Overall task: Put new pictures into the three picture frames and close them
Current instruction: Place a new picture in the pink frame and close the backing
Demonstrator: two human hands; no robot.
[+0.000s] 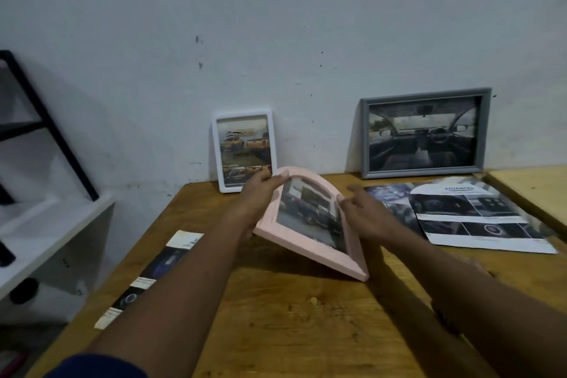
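Matt pink frame [310, 233] – glossy paper prints [478, 218] – worn wood table [291, 316].

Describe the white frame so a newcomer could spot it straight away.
On the wooden table, two frames lean against the back wall. The white frame is the left one, just beyond the left hand. It is portrait and round-cornered, unlike the wide grey frame to its right or the arched pink frame being held.

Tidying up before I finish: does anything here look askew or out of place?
The pink frame is held tilted over the table, not standing. A paper strip lies by the table's left edge, where it might slip off.
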